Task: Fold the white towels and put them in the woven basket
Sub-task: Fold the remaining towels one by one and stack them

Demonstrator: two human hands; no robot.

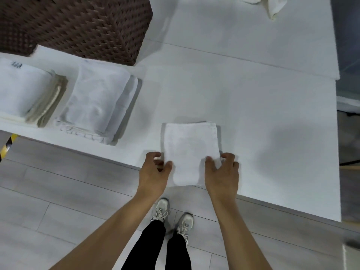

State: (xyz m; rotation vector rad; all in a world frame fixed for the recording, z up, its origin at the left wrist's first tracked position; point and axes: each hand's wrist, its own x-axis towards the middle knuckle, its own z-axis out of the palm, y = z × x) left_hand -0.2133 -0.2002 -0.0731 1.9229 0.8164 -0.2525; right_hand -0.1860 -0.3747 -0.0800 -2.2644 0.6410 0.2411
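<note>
We pinch the folded towel (190, 151) at the bench (272, 117) edge, left grip (153, 170) and right grip (222, 170) each closed on a near corner.

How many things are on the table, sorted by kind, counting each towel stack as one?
Folded towel held by both hands: 1
Folded towel stacks at the left: 2
Unfolded towel heap at the far edge: 1
Woven basket: 1
Total: 5

A small white terry towel (190, 151), folded into a flat rectangle, lies at the near edge of the white table. A dark brown woven wicker basket (81, 26) stands upright at the far left.
</note>
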